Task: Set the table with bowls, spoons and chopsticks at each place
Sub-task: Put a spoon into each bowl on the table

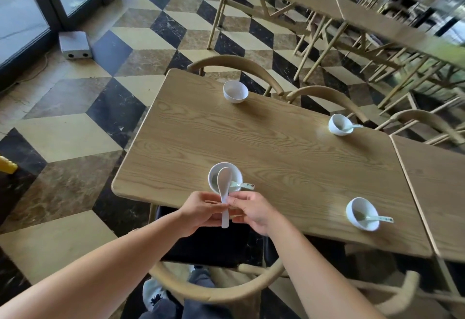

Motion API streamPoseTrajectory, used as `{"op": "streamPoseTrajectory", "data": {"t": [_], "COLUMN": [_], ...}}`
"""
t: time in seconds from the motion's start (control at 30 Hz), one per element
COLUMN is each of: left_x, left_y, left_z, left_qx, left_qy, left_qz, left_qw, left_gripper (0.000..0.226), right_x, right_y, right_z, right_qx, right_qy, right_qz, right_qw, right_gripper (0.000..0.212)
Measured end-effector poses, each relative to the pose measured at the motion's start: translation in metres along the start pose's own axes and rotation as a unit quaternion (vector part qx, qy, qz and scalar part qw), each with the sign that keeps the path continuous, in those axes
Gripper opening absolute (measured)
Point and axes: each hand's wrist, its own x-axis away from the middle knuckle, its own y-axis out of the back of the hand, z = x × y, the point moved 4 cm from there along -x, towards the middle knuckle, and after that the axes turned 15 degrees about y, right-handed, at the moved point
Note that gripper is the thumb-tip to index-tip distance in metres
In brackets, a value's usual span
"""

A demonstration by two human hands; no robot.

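The white spoon [223, 187], whose handle is pinched between the fingers of the left hand [201, 211] and the right hand [254, 211] over the near bowl [212, 171], should be passed to one hand and laid gently in the far bowl [235, 91], which seems the only one without a spoon.

Bright daylight from glass doors [37, 3] at upper left; soft shadows, wide-angle bending, motion blur at upper right.
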Motion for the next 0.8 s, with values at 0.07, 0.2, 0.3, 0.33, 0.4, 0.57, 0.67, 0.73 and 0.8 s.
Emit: {"op": "streamPoseTrajectory", "data": {"t": [0.07, 0.2, 0.3, 0.33, 0.4, 0.57, 0.67, 0.73, 0.8], "left_x": [-0.005, -0.022, -0.030, -0.033, -0.040, -0.069, -0.106, -0.131, -0.157], "left_y": [-0.002, -0.005, -0.007, -0.005, 0.006, 0.046, 0.070, 0.082, 0.089], "left_z": [-0.003, -0.017, -0.038, -0.047, -0.068, -0.126, -0.150, -0.156, -0.158], "left_qx": [-0.036, -0.204, -0.365, -0.412, -0.511, -0.585, -0.638, -0.650, -0.652], "left_qy": [-0.005, -0.027, -0.064, -0.084, -0.140, -0.229, -0.146, -0.085, -0.052], "left_qz": [-0.009, -0.076, -0.117, -0.141, -0.230, -0.392, -0.441, -0.448, -0.445], "left_qw": [0.999, 0.976, 0.921, 0.896, 0.816, 0.672, 0.614, 0.608, 0.611], "left_gripper": [0.020, 0.008, 0.023, 0.032, 0.041, 0.030, 0.038, 0.053, 0.068], "right_x": [-0.002, -0.014, -0.029, -0.036, -0.053, -0.115, -0.159, -0.189, -0.221], "right_y": [0.000, 0.010, 0.023, 0.030, 0.047, 0.097, 0.125, 0.142, 0.156], "right_z": [0.003, 0.007, 0.018, 0.024, 0.039, 0.084, 0.109, 0.121, 0.134], "right_qx": [-0.008, -0.012, -0.016, -0.016, -0.007, 0.088, 0.154, 0.194, 0.235], "right_qy": [-0.003, -0.021, -0.020, -0.017, -0.009, 0.026, 0.041, 0.051, 0.070], "right_qz": [-0.010, -0.037, -0.049, -0.057, -0.070, -0.060, -0.054, -0.051, -0.041], "right_qw": [1.000, 0.999, 0.998, 0.998, 0.997, 0.994, 0.986, 0.978, 0.969], "right_gripper": [0.009, 0.010, 0.011, 0.014, 0.017, 0.012, 0.010, 0.011, 0.016]}}
